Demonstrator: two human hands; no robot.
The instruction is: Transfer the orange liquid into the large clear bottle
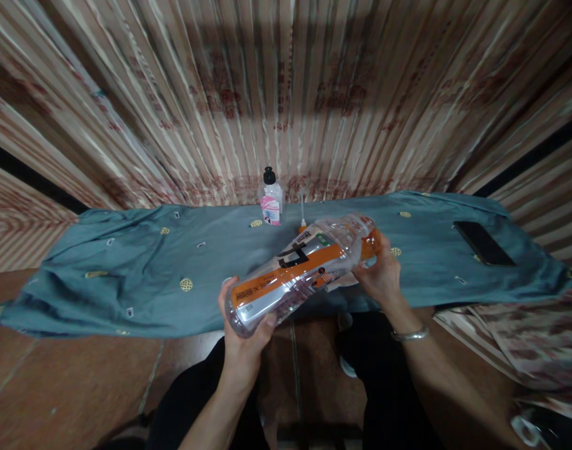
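Clear orange-labelled bottle (299,269) — empty-looking, tilted, gripped at both ends by hands.

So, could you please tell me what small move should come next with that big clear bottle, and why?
Probably a twist at the neck end by the right hand while the left hand steadies the base. The bottle is held tilted, off the blue cloth, gripped at both ends, with the right hand wrapping its upper end.

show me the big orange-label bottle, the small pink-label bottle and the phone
orange-label bottle (295,265), head view, on the orange label mid-body
small pink-label bottle (270,210), head view, on its pink label
phone (484,243), head view, middle of its dark face
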